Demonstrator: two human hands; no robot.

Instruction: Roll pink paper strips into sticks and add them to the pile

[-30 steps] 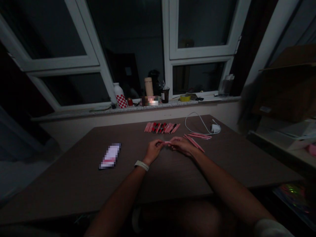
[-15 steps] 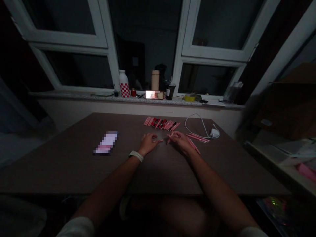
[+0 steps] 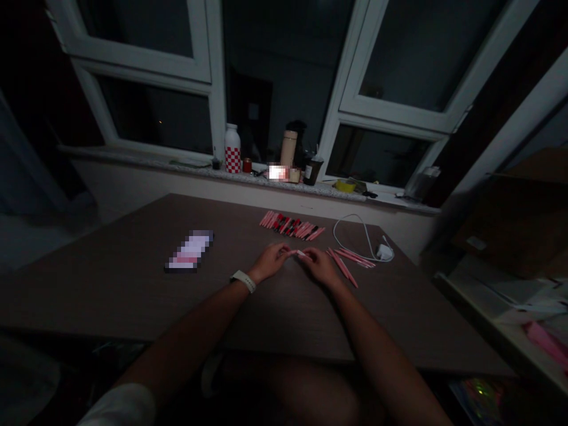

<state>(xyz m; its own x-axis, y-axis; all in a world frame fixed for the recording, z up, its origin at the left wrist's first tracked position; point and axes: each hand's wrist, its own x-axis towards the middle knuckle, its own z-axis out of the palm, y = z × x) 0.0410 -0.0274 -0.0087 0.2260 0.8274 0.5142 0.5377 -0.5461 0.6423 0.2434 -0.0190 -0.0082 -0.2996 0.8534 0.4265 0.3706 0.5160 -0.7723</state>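
Observation:
My left hand (image 3: pixel 270 262) and my right hand (image 3: pixel 319 266) meet over the dark brown wooden table (image 3: pixel 133 290), pinching a short pink stick (image 3: pixel 299 253) between their fingertips. A white band (image 3: pixel 244 281) circles my left wrist. Just beyond my hands lies a tight row of pink sticks with red and dark markings (image 3: pixel 291 226). Several loose pink sticks (image 3: pixel 342 268) lie beside my right hand, and their tips are close to its fingers.
A white cable (image 3: pixel 350 232) runs to a white charger (image 3: pixel 384 252) at the table's right. A pixelated phone (image 3: pixel 190 250) lies to the left. Bottles and cups stand on the window sill (image 3: pixel 190 167) behind the table. Boxes sit at the right.
My hands have moved back together from being apart, and the small pink pieces each held now form one stick pinched between them. The view has tilted slightly.

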